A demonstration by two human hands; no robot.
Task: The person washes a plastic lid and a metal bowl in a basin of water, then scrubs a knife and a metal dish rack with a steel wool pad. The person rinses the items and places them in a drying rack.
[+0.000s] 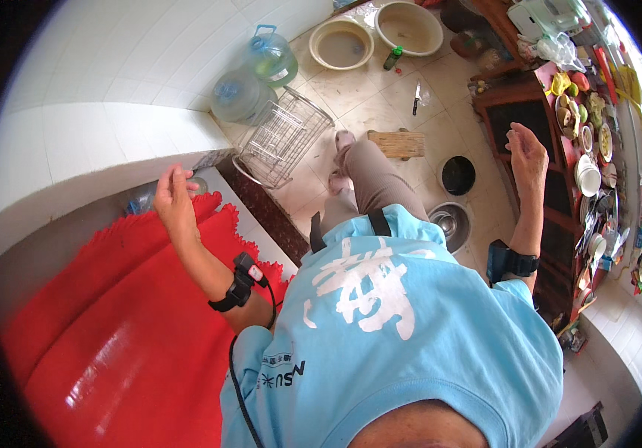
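Clear plastic bottle, lying at middle left of the frame on the far edge of the red scalloped cloth, mostly hidden behind the left hand and the shadowed foot of the white tiled ledge; contents impossible to make out. Left hand hovering just over it, fingers curled loosely and slightly apart, contact with the bottle not clear enough to call. Right hand raised at upper right beside the dark wooden shelf unit, fingers bent and apart, clamped on nothing visible. Black wrist bands on both forearms, the left one trailing a thin black cable. Lower centre filled by a light blue shirt, blocking the floor beneath. Two large translucent water jugs on their sides at upper centre-left, fill level hard to judge. White wire dish rack tipped on the floor beside them, nothing visible in it. Two round beige plastic basins at top centre, both holding shallow cloudy water. Small green bottle just beside them, and a knife lying on the tiles. Low wooden stool near the feet. Black round pot and shiny metal bowl on the floor at centre right, interiors dark and unreadable. Shelf at far right crowded with bowls, plates and fruit, bent and blurred by the rim.
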